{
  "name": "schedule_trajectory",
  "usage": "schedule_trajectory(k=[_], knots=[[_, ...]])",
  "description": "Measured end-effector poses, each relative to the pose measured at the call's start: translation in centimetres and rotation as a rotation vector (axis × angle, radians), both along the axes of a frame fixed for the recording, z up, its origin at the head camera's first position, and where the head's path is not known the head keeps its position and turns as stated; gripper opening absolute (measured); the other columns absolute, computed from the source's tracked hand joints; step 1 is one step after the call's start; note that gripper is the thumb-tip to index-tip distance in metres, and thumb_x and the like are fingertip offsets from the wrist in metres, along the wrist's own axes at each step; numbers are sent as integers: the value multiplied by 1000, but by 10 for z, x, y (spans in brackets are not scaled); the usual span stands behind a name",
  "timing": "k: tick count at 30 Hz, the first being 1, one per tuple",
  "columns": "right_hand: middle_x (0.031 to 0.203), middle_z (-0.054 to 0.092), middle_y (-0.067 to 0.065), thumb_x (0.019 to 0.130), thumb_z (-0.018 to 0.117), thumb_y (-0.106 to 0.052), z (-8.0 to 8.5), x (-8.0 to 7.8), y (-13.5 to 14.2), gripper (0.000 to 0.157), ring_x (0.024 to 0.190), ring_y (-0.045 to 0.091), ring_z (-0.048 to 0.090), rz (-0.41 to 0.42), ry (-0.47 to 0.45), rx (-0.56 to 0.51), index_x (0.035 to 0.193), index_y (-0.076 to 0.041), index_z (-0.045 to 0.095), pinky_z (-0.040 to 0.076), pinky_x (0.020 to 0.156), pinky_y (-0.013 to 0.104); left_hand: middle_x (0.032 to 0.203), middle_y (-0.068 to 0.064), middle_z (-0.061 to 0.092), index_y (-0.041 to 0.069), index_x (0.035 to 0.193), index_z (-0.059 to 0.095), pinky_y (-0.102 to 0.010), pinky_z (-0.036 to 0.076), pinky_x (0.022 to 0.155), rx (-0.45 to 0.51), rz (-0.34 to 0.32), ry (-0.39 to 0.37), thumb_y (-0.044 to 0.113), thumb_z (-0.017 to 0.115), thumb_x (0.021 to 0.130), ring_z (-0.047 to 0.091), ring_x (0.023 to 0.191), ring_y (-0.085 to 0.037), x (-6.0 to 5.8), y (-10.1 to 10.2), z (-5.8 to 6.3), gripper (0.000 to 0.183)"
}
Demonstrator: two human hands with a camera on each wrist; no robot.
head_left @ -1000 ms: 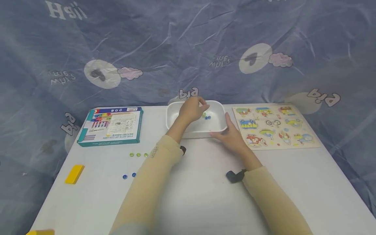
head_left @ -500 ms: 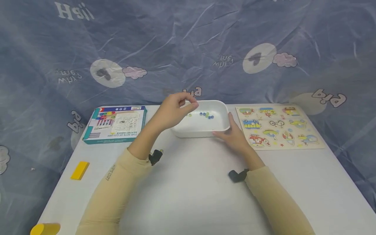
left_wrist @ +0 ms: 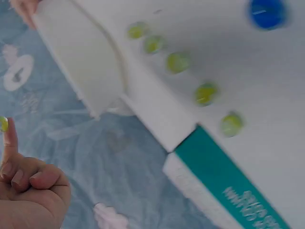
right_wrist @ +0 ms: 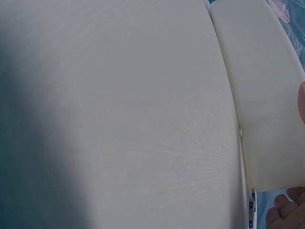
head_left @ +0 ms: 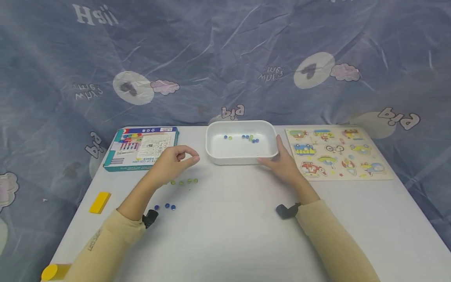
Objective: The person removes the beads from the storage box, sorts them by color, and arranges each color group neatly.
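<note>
My left hand (head_left: 172, 164) is raised over the left part of the table, near the front of the cardboard box. Its thumb and index finger are bent toward each other; the left wrist view shows a small green bead (left_wrist: 4, 124) at the index fingertip. Below the hand lies a row of green beads (left_wrist: 178, 62), and nearer me are 3 blue beads (head_left: 167, 205). With its thumb on the front wall and fingers along the side, my right hand (head_left: 283, 166) grips the right front corner of a white tray (head_left: 232, 160). Several blue and green beads (head_left: 251, 138) lie inside.
The teal-edged box (head_left: 141, 149) lies at the back left. To the tray's right is a wooden picture puzzle board (head_left: 338, 152). A yellow block (head_left: 100, 202) and yellow cylinder (head_left: 55, 272) are along the left side. A blue printed cloth (head_left: 197, 58) hangs behind.
My left hand has come out of the tray and moved left and toward me, uncovering the tray's left side and the blue beads on the table. The right hand has stayed at the tray.
</note>
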State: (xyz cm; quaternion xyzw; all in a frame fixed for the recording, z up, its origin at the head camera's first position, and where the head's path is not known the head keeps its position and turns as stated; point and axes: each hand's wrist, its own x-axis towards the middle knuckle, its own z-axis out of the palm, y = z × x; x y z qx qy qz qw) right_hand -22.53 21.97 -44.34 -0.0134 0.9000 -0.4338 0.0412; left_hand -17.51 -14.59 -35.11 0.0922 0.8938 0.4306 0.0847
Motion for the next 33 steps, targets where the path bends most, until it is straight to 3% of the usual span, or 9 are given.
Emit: schedule_trajectory(k=[3, 6, 16, 25, 33], knots=[[159, -3, -7, 68, 67, -69, -1, 0, 1, 119, 148, 28, 4, 1, 1, -1, 150, -31, -10, 11, 116, 54, 90, -1, 61, 27, 96, 69, -39, 51, 80, -46, -17, -53, 42, 68, 85, 61, 90, -25, 0, -3, -18, 19], [159, -3, -8, 69, 67, -68, -1, 0, 1, 118, 148, 27, 4, 0, 0, -4, 150, -31, -10, 10, 116, 54, 123, 0, 62, 27, 94, 69, -50, 42, 102, -106, -47, -79, 37, 71, 83, 51, 125, -33, -3, -2, -33, 15], [159, -4, -8, 69, 67, -69, -2, 0, 1, 118, 148, 27, 3, -7, -11, -9, 150, -31, -10, 9, 117, 53, 121, -4, 62, 23, 93, 70, -50, 42, 99, -262, -109, -118, 32, 74, 79, 53, 118, -27, -12, 10, -62, 16], [160, -3, -7, 68, 67, -69, -3, -1, 1, 118, 148, 29, 4, -4, -15, -11, 149, -33, -11, 10, 116, 55, 123, -5, 62, 26, 89, 69, -47, 44, 98, -324, -106, -129, 32, 75, 78, 57, 111, -23, -14, 17, -71, 14], [160, -2, -7, 68, 67, -70, -2, -1, 1, 118, 148, 29, 5, -6, -18, 2, 148, -35, -12, 11, 116, 56, 128, -7, 60, 23, 91, 69, -52, 38, 104, -331, -114, -132, 30, 74, 79, 51, 124, -28, -15, 17, -74, 14]])
